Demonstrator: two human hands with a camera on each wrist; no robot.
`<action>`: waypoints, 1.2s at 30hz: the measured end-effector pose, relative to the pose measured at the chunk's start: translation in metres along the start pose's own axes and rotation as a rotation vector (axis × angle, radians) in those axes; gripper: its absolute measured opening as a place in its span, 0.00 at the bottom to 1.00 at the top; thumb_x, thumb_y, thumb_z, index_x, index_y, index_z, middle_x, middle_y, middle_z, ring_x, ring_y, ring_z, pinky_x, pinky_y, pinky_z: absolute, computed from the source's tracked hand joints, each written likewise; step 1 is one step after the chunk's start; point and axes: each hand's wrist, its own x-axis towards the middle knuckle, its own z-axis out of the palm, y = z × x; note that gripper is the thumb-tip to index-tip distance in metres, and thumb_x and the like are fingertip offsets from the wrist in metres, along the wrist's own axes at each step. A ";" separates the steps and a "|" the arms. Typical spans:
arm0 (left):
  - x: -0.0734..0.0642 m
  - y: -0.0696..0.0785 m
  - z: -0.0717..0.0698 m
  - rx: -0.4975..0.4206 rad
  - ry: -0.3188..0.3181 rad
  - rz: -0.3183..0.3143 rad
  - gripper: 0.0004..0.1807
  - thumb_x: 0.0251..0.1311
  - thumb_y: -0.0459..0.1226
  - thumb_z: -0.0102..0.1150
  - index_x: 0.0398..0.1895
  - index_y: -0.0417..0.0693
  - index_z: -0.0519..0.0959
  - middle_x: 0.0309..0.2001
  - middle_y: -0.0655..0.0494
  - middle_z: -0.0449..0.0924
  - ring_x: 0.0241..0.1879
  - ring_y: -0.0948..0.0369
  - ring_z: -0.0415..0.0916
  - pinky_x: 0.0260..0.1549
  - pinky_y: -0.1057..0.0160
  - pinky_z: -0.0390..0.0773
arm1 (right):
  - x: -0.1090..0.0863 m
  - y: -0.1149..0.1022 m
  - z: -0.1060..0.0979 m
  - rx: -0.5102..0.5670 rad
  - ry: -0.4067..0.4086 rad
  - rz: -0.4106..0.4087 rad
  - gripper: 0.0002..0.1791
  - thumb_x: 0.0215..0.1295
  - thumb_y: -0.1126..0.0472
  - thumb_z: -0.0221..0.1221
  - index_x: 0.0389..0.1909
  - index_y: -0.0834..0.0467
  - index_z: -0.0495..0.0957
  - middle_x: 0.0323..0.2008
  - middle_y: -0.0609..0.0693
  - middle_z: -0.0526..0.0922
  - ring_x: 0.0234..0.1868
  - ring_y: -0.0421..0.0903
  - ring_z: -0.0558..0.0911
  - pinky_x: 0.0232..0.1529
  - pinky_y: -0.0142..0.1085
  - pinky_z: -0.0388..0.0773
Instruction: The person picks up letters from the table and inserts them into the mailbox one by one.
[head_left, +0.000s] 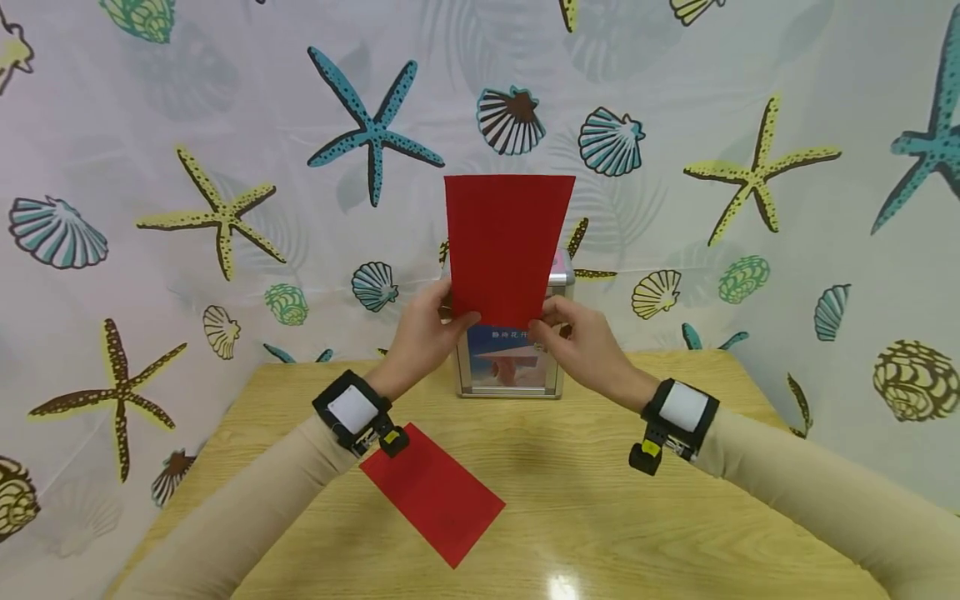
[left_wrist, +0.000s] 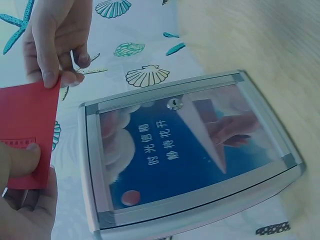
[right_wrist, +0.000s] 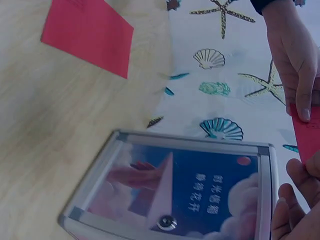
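Note:
A red envelope [head_left: 508,242] stands upright in the air before the box, its lower edge between both hands. The left hand [head_left: 429,333] pinches its lower left corner, thumb on the near face. At the lower right corner the right hand [head_left: 581,340] grips it between thumb and fingers. Small printing in a box shows on the envelope [left_wrist: 30,115] in the left wrist view. Behind it is a metal-framed box [head_left: 510,391] with a blue pictured front and a round lock [right_wrist: 166,222], partly covered by envelope and hands.
A second red envelope [head_left: 435,492] lies slanted on the wooden table [head_left: 600,500], left of centre and nearer the person. A pale curtain [head_left: 300,250] printed with shells and starfish hangs behind the table and along its sides. Both wrists wear black straps [head_left: 678,417] with small cameras.

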 end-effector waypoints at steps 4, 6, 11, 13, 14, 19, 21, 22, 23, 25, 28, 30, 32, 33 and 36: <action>0.015 0.004 -0.001 0.061 -0.005 -0.006 0.26 0.60 0.31 0.64 0.62 0.45 0.71 0.55 0.47 0.80 0.47 0.58 0.81 0.45 0.57 0.83 | 0.017 0.002 -0.010 -0.103 -0.006 -0.048 0.07 0.68 0.61 0.59 0.45 0.55 0.80 0.32 0.48 0.86 0.30 0.42 0.80 0.24 0.38 0.76; 0.023 0.003 -0.003 0.064 -0.026 -0.013 0.27 0.60 0.30 0.64 0.63 0.45 0.71 0.54 0.46 0.80 0.43 0.57 0.82 0.43 0.58 0.84 | 0.024 0.002 -0.015 -0.169 -0.008 -0.069 0.06 0.68 0.60 0.59 0.42 0.56 0.82 0.31 0.48 0.85 0.30 0.43 0.78 0.23 0.38 0.75; 0.044 0.004 -0.012 0.094 -0.094 -0.036 0.26 0.62 0.31 0.62 0.64 0.46 0.69 0.56 0.47 0.79 0.46 0.56 0.82 0.43 0.59 0.84 | 0.047 -0.005 -0.030 -0.250 -0.024 -0.085 0.08 0.67 0.61 0.60 0.44 0.57 0.83 0.36 0.51 0.86 0.33 0.43 0.81 0.24 0.39 0.77; 0.056 0.006 -0.018 0.153 -0.113 -0.043 0.26 0.63 0.33 0.61 0.64 0.47 0.68 0.58 0.48 0.78 0.52 0.56 0.79 0.48 0.58 0.82 | 0.061 -0.008 -0.037 -0.265 -0.045 -0.084 0.11 0.67 0.62 0.59 0.48 0.57 0.82 0.37 0.52 0.87 0.35 0.44 0.83 0.26 0.41 0.79; 0.063 0.005 -0.020 0.180 -0.120 -0.051 0.26 0.64 0.33 0.61 0.64 0.47 0.68 0.59 0.48 0.77 0.53 0.56 0.78 0.50 0.58 0.80 | 0.068 -0.010 -0.041 -0.276 -0.057 -0.086 0.12 0.67 0.63 0.59 0.49 0.58 0.81 0.37 0.52 0.87 0.35 0.44 0.83 0.28 0.41 0.80; 0.092 0.002 -0.029 0.268 -0.081 -0.048 0.21 0.63 0.32 0.61 0.59 0.43 0.73 0.55 0.47 0.81 0.51 0.56 0.79 0.51 0.58 0.80 | 0.104 -0.013 -0.056 -0.346 -0.119 -0.075 0.10 0.68 0.65 0.58 0.47 0.63 0.81 0.37 0.57 0.87 0.39 0.50 0.84 0.44 0.47 0.81; 0.098 -0.001 -0.029 0.253 -0.045 -0.029 0.20 0.63 0.31 0.61 0.58 0.43 0.75 0.54 0.47 0.82 0.49 0.57 0.81 0.49 0.59 0.81 | 0.113 -0.012 -0.060 -0.370 -0.132 -0.059 0.11 0.68 0.65 0.57 0.48 0.64 0.80 0.39 0.58 0.87 0.41 0.51 0.84 0.47 0.48 0.81; 0.101 -0.003 -0.027 0.247 -0.031 -0.024 0.20 0.63 0.30 0.61 0.58 0.43 0.76 0.53 0.48 0.82 0.48 0.57 0.81 0.49 0.60 0.81 | 0.117 -0.012 -0.062 -0.378 -0.135 -0.050 0.11 0.68 0.65 0.57 0.47 0.64 0.80 0.39 0.59 0.87 0.42 0.51 0.84 0.47 0.48 0.81; 0.103 -0.005 -0.026 0.239 -0.018 -0.020 0.20 0.62 0.30 0.61 0.58 0.44 0.76 0.53 0.48 0.82 0.48 0.58 0.81 0.49 0.60 0.81 | 0.120 -0.010 -0.063 -0.390 -0.135 -0.047 0.10 0.67 0.66 0.57 0.47 0.64 0.80 0.40 0.59 0.87 0.42 0.52 0.84 0.48 0.48 0.81; 0.106 -0.009 -0.022 0.220 -0.005 -0.027 0.21 0.62 0.29 0.61 0.59 0.45 0.76 0.54 0.49 0.82 0.48 0.59 0.81 0.49 0.62 0.80 | 0.124 -0.006 -0.064 -0.408 -0.132 -0.045 0.11 0.67 0.66 0.58 0.47 0.65 0.81 0.40 0.60 0.87 0.42 0.53 0.84 0.47 0.48 0.81; 0.109 -0.015 -0.017 0.230 -0.012 -0.076 0.20 0.62 0.30 0.61 0.58 0.47 0.76 0.54 0.50 0.82 0.49 0.59 0.80 0.51 0.62 0.80 | 0.129 0.003 -0.059 -0.420 -0.137 -0.030 0.11 0.67 0.67 0.57 0.47 0.66 0.81 0.41 0.61 0.86 0.40 0.53 0.84 0.46 0.49 0.82; 0.109 -0.018 -0.015 0.249 -0.028 -0.113 0.20 0.63 0.30 0.61 0.58 0.47 0.76 0.54 0.51 0.82 0.51 0.58 0.79 0.52 0.61 0.79 | 0.130 0.009 -0.055 -0.428 -0.144 -0.026 0.11 0.67 0.68 0.56 0.46 0.67 0.81 0.40 0.61 0.86 0.37 0.54 0.84 0.44 0.49 0.83; 0.109 -0.022 -0.013 0.275 -0.045 -0.134 0.19 0.64 0.31 0.60 0.59 0.46 0.76 0.55 0.50 0.82 0.52 0.58 0.78 0.54 0.60 0.78 | 0.129 0.013 -0.050 -0.430 -0.155 -0.025 0.10 0.66 0.69 0.56 0.45 0.68 0.81 0.39 0.62 0.86 0.36 0.54 0.83 0.44 0.49 0.83; 0.108 -0.024 -0.012 0.288 -0.054 -0.139 0.19 0.64 0.31 0.60 0.59 0.46 0.76 0.55 0.50 0.81 0.53 0.57 0.78 0.54 0.60 0.78 | 0.129 0.015 -0.047 -0.429 -0.160 -0.020 0.10 0.66 0.69 0.56 0.44 0.68 0.81 0.38 0.62 0.86 0.36 0.54 0.83 0.43 0.49 0.83; 0.105 -0.032 -0.009 0.314 -0.075 -0.153 0.19 0.64 0.31 0.59 0.59 0.45 0.76 0.55 0.49 0.81 0.53 0.57 0.78 0.55 0.59 0.77 | 0.125 0.019 -0.041 -0.416 -0.177 -0.015 0.09 0.65 0.71 0.56 0.42 0.68 0.81 0.37 0.62 0.86 0.34 0.53 0.83 0.41 0.48 0.83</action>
